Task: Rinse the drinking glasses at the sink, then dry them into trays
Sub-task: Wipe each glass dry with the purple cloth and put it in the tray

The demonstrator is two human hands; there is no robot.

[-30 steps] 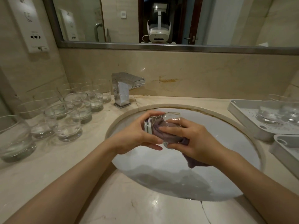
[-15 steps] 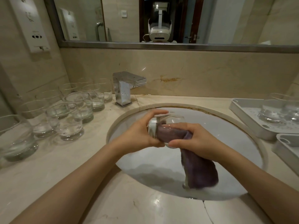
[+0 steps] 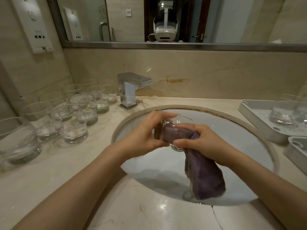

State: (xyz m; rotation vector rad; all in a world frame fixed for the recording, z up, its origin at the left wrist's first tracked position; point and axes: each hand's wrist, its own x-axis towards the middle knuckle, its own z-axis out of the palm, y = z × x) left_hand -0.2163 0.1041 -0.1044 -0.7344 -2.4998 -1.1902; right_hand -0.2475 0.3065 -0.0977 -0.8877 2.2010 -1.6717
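**Drying one glass over the sink, many more waiting**

At the centre of the frame, a person is holding a clear glass (image 3: 172, 130) on its side above the white sink (image 3: 232, 130). The left hand (image 3: 142, 136) is curling its fingers around the glass's base end. The right hand (image 3: 202, 143) is gripping a purple cloth (image 3: 206, 176), part stuffed inside the glass, the rest hanging toward the basin.

The job seems early: at right, a white tray (image 3: 259, 123) is holding only a glass or two, while about ten glasses (image 3: 69, 123) are standing at left beside the tap (image 3: 131, 90), apparently waiting.
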